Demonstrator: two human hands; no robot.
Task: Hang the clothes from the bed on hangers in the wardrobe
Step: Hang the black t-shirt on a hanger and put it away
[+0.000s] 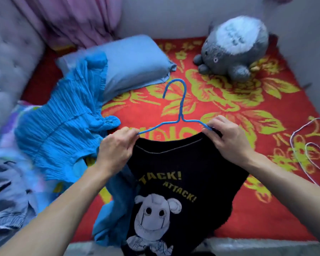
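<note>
A black T-shirt (175, 174) with a cartoon print and yellow lettering hangs in front of me over the bed. A blue wire hanger (180, 115) sticks out of its neck opening, hook up. My left hand (116, 146) grips the shirt's left shoulder together with the hanger's left arm. My right hand (227, 139) grips the right shoulder over the hanger's right end. A crinkled bright blue dress (67, 126) lies on the bed to the left. A pale denim garment (7, 196) lies at the lower left.
The bed carries a red blanket (266, 115) with yellow flowers. A blue pillow (129, 65) and a grey plush toy (235, 47) lie at the back. A white wire hanger (310, 145) rests at the right edge. A grey tufted headboard (9, 58) stands left, pink curtains (70, 19) behind.
</note>
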